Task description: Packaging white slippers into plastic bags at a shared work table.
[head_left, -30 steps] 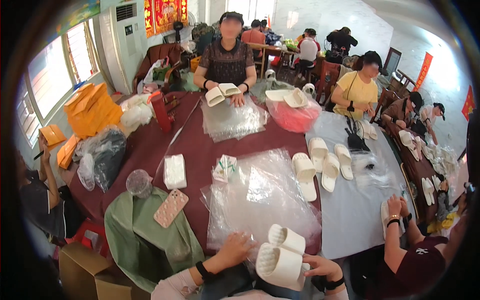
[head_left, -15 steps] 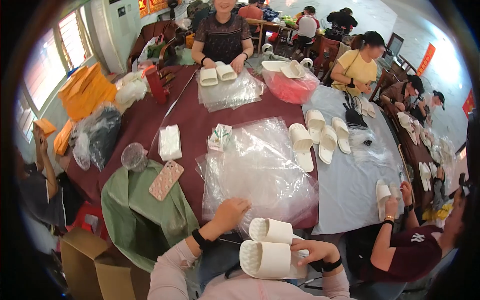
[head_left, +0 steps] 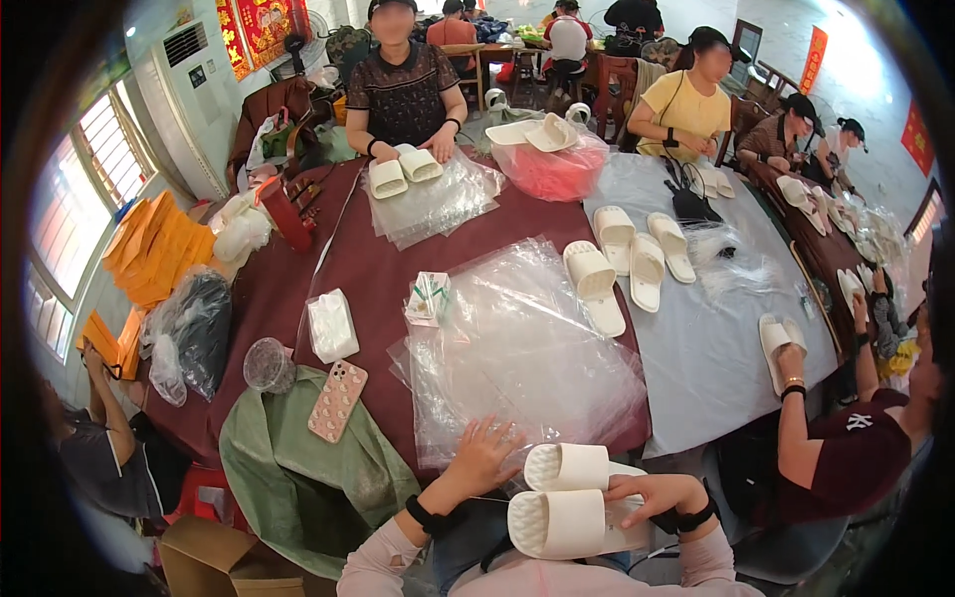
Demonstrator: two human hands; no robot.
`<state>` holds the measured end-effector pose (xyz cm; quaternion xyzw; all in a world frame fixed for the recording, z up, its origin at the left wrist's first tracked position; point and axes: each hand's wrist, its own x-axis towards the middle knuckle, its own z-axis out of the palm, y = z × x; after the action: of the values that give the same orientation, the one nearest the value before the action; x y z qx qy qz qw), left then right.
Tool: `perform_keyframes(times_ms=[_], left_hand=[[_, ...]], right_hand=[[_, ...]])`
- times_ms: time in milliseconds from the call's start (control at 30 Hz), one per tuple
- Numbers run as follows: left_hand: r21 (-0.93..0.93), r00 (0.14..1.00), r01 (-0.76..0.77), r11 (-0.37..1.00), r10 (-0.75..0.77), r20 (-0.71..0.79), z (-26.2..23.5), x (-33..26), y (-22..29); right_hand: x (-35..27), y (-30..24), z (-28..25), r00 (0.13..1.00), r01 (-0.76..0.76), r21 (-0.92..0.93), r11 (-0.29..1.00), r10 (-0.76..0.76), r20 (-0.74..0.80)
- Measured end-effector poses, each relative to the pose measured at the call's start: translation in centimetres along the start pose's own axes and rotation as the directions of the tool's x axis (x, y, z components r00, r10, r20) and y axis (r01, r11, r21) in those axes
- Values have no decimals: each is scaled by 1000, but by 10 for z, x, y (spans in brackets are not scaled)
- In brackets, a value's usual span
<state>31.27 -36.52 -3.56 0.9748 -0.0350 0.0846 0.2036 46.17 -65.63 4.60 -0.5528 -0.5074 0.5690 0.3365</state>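
- Slippers [head_left: 567, 497], a white pair stacked, lie under the right hand [head_left: 652, 495], fingers curled over them, long axis pointing left.
- Left hand [head_left: 484, 453] spreads open on the plastic bags [head_left: 517, 358], just beside the slippers' toes.

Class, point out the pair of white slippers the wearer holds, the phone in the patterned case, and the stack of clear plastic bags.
pair of white slippers [head_left: 559, 522], head view, sole of the lower slipper
phone [head_left: 337, 400], head view, middle of its back
stack of clear plastic bags [head_left: 522, 348], head view, centre of the top bag

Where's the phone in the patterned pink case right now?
In the head view, the phone lies at the lower left, on the green cloth at the table's near edge, just right of the clear plastic cup and below the tissue pack.
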Motion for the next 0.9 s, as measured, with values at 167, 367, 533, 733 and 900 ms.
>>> perform_keyframes(times_ms=[167, 367, 533, 733, 900], left_hand=[[72, 999, -44, 996, 44, 8, 14, -9, -11], [40, 991, -133, 990, 132, 26, 9, 1, -18], [-11, 996, -75, 997, 76, 47, -13, 24, -19], [-214, 929, 159, 964, -220, -297, -53, 62, 7], [-250, 853, 100, 963, -212, -477, -56, 59, 3]], right_hand=[[2, 7, 5, 1000, 15, -24, 1000, -15, -7], [-4, -16, 8, 1000, 5, -33, 999, -6, -26], [-9, -11, 7, 999, 38, -19, 999, -39, -28], [-20, 1, 9, 997, 66, -62, 996, -69, -44], [-19, 8, 17, 971, 173, -148, 974, -194, -139]])
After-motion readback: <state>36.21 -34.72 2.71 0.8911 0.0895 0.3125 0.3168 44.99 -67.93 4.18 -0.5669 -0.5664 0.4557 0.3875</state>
